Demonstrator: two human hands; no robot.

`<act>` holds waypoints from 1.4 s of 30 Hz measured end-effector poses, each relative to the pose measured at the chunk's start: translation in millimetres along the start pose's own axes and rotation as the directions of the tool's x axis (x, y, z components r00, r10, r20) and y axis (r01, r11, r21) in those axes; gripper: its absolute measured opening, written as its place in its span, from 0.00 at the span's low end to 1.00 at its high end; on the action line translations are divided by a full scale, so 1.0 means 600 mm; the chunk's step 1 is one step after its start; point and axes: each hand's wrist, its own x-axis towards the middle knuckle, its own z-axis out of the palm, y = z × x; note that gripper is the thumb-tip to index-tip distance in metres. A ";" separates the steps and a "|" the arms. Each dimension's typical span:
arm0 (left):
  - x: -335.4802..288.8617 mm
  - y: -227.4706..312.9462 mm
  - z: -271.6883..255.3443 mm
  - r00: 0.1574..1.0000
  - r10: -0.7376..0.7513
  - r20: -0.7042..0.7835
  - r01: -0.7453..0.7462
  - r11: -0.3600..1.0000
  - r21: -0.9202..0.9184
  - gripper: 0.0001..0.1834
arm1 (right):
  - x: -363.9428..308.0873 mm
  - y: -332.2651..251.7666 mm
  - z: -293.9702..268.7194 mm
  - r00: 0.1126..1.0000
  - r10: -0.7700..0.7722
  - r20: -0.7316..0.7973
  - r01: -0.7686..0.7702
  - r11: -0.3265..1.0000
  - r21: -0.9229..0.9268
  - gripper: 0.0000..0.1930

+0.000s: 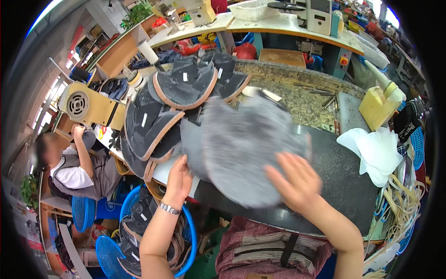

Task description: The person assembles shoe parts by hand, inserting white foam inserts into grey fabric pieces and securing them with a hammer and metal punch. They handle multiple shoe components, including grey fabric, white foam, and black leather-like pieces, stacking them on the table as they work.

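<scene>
A large, fuzzy grey piece (251, 153) is smeared by motion above the worktable, so its outline and kind are hard to read. My right hand (297, 181) is over its near right side, slightly blurred, with fingers stretched out and apart. At the piece's left edge is my left hand (179, 179), a metal watch on its wrist. Its fingers point upward, close together, and I see no clear grip; whether they touch the edge is uncertain. Behind and left lie overlapping stacks of dark curved pieces (186, 86) with tan stitched rims and small white labels.
A black mat (344, 172) covers the table's right part, beside white sheet shapes (371, 151) and a yellowish block (374, 109). Metal tools (320, 90) lie at the back. A blue basket (193, 232) of similar dark pieces stands below left. Another person (76, 172) sits at far left.
</scene>
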 end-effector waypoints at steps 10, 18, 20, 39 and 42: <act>0.099 0.007 0.045 0.938 -0.292 0.186 0.292 0.956 0.030 0.23 | 0.028 0.056 0.206 0.846 -0.125 0.518 -0.194 0.833 0.518 0.31; 0.077 -0.078 0.141 0.964 -0.226 0.139 0.246 0.957 -0.153 0.24 | 0.059 0.135 0.193 0.341 0.771 0.537 -0.808 -0.051 0.587 0.37; 0.072 -0.087 0.171 0.982 -0.172 0.083 0.186 0.956 -0.227 0.25 | 0.067 0.133 0.186 0.274 0.667 0.692 -0.673 -0.381 0.634 0.42; 0.586 0.250 0.097 0.506 0.829 0.237 -0.200 -0.155 0.967 0.40 | -0.045 0.335 0.111 0.678 0.637 0.367 -0.730 0.640 0.240 0.31; 0.471 0.245 0.168 0.608 0.700 0.375 -0.226 -0.301 0.927 0.26 | -0.050 0.286 0.050 0.698 0.599 0.392 -0.677 0.731 0.089 0.28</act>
